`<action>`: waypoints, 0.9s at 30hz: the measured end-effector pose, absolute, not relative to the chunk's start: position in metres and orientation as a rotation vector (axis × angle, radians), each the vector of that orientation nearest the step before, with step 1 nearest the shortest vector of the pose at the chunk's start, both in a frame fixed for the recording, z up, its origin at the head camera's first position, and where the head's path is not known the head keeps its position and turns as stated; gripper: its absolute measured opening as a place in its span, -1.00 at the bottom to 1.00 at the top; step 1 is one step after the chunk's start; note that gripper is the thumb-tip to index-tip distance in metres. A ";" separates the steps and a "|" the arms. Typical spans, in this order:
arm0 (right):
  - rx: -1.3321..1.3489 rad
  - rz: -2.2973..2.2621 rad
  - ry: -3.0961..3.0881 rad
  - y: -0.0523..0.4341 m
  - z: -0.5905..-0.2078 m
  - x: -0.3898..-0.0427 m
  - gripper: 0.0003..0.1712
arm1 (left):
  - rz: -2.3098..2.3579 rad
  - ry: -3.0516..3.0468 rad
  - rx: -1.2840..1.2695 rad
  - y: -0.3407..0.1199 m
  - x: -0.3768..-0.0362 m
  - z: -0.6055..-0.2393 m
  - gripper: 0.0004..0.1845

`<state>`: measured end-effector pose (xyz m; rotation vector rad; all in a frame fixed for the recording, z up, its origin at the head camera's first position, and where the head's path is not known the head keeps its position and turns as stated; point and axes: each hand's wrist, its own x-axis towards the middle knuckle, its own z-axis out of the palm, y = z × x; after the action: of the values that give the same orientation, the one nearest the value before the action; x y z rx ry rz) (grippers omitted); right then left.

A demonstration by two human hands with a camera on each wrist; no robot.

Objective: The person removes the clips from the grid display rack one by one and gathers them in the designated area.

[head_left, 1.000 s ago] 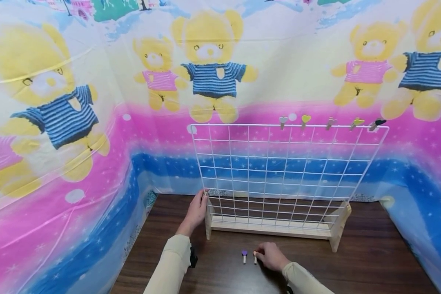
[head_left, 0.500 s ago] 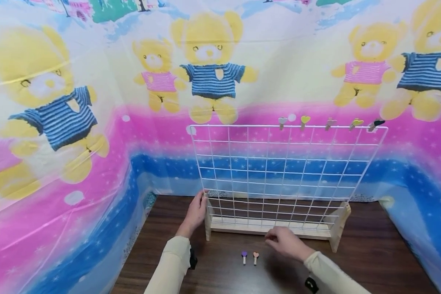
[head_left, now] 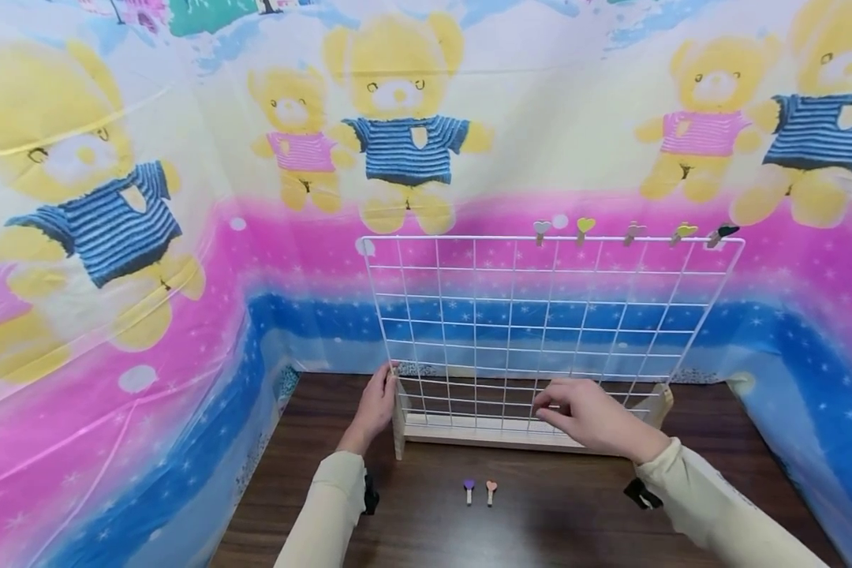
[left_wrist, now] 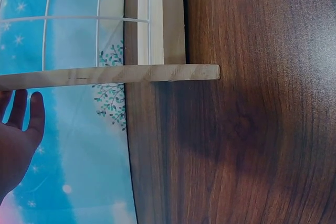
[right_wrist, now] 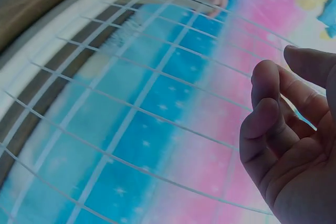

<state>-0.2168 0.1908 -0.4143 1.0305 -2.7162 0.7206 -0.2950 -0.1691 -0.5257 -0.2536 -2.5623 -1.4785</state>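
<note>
A white wire grid (head_left: 475, 298) stands upright in a pale wooden base (head_left: 461, 435). My left hand (head_left: 375, 401) touches the base's left side board (left_wrist: 121, 73), fingers mostly straight. My right hand (head_left: 588, 414) hovers before the lower grid. Its fingers (right_wrist: 262, 116) are loosely bent and the thumb stands apart from them; nothing shows between them. Below on the table lie a purple heart clothespin (head_left: 469, 484) and an orange heart clothespin (head_left: 491, 487), side by side. More heart clothespins sit on the grid's top wire, among them a white one (head_left: 542, 228) and a black one (head_left: 727, 230).
Behind the brown wood-grain table (head_left: 426, 536) hangs a cloth (head_left: 568, 142) printed with yellow bears, which also runs along both sides. A black strap (head_left: 642, 494) sits at the right wrist, another (head_left: 371, 495) at the left.
My right hand has left the orange clothespin, rising and moving right to the front of the grid. The orange clothespin stays beside the purple one. My left hand keeps its place.
</note>
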 end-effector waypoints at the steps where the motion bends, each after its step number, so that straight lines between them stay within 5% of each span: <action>1: 1.030 0.721 -2.708 0.191 -0.410 -0.217 -0.92 | -1.479 -2.560 -0.251 -0.169 -0.295 -0.525 -0.62; 27: 1.116 0.689 -2.364 0.178 -0.327 -0.231 -0.77 | -1.477 -2.552 -0.248 -0.170 -0.296 -0.525 -0.62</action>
<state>-0.2311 0.1784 -0.3273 1.1162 -2.3641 0.6891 -0.2963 -0.1698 -0.5248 -0.2479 -2.5517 -1.4773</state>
